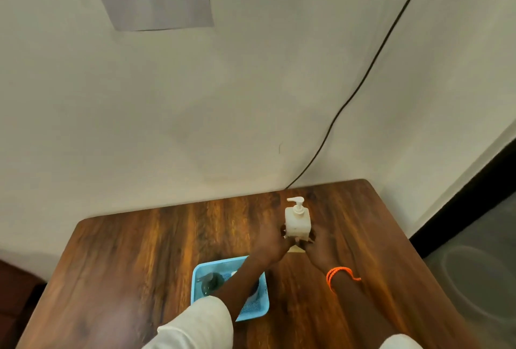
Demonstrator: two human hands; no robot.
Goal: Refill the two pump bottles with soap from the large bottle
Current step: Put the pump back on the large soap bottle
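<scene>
Dark pump bottle upright inside blue basket, contents unclear

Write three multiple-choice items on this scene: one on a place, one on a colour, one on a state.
1. Where does the blue basket lie?
A. nearer the person than the white pump bottle
B. against the wall
C. on the floor

2. What colour is the band on the right wrist?
A. green
B. orange
C. black

3. How is the white pump bottle held?
A. left hand alone
B. by nobody
C. left hand and right hand at its base

Answers: 1 A, the basket sits on the table under the left forearm. 2 B, it shows bright orange. 3 C, fingers of both wrap its lower part.
</scene>
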